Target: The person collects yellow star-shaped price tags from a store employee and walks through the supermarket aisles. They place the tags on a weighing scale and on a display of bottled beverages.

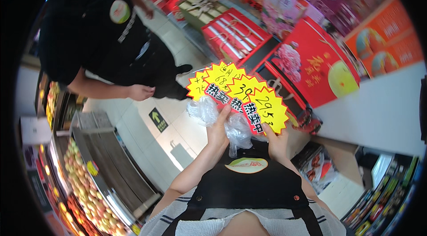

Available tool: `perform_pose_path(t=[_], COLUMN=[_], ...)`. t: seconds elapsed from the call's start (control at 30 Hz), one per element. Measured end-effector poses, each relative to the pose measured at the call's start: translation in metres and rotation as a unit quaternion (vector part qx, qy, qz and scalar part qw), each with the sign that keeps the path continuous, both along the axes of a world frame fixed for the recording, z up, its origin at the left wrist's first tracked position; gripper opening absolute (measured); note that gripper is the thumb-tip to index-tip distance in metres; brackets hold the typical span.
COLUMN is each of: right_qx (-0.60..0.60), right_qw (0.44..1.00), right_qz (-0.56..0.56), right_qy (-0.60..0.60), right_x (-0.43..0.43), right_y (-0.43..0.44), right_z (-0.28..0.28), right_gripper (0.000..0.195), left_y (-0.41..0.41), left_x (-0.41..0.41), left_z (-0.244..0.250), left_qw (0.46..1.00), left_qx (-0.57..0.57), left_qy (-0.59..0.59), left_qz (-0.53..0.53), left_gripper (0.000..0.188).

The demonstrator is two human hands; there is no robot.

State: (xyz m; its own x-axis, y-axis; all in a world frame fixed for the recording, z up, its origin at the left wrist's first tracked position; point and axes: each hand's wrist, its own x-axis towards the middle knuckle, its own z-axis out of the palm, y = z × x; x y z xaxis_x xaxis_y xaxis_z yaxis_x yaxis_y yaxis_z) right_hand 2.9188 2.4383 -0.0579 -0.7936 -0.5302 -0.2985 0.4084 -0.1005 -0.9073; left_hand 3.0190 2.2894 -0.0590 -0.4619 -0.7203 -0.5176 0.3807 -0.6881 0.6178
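Several yellow starburst price cards [272,107] with red lower parts and handwritten figures are fanned out in front of me. My left hand [218,127] grips the left part of the fan, its thumb over the cards. Crumpled clear plastic film [203,110] lies against this hand, and more of it [238,129] hangs between my hands. With thumb and fingers, my right hand [276,137] pinches the lower edge of the rightmost card.
A person in a black apron [133,42] stands close at the front left. Red gift boxes [237,35] are stacked ahead and to the right. Fruit [86,186] fills a display at the lower left, beside a dark slatted shelf [116,166]. An open cardboard box [347,159] sits at the right.
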Motion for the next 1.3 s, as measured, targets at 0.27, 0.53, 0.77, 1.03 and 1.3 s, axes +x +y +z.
perform_pose_path(t=[0.27,0.53,0.77,1.03,1.3], right_qx=[0.011,-0.013,-0.020,-0.125,-0.226], right_qw=[0.984,0.941,0.897,0.838,0.822], right_qz=[-0.167,-0.338,-0.441,-0.521,-0.522], right_qy=[0.066,-0.004,-0.030,-0.105,-0.014], right_x=[0.033,0.092,0.121,0.149,0.101], right_y=[0.097,0.215,0.383,0.656,0.817], right_z=[0.005,-0.010,-0.032,-0.044,-0.051], right_gripper=[0.020,0.031,0.031,0.030,0.034], left_y=[0.073,0.201,0.376,0.648,0.826], left_x=[-0.003,-0.014,-0.027,-0.037,-0.106], left_z=[-0.006,0.000,-0.001,0.002,0.006], left_qw=[0.985,0.934,0.876,0.803,0.776], left_qx=[0.007,0.084,0.140,0.133,0.146], left_qy=[-0.002,0.031,-0.015,-0.021,0.043], left_qz=[-0.174,-0.346,-0.462,-0.580,-0.612], left_gripper=[0.039,0.033,0.032,0.034,0.032])
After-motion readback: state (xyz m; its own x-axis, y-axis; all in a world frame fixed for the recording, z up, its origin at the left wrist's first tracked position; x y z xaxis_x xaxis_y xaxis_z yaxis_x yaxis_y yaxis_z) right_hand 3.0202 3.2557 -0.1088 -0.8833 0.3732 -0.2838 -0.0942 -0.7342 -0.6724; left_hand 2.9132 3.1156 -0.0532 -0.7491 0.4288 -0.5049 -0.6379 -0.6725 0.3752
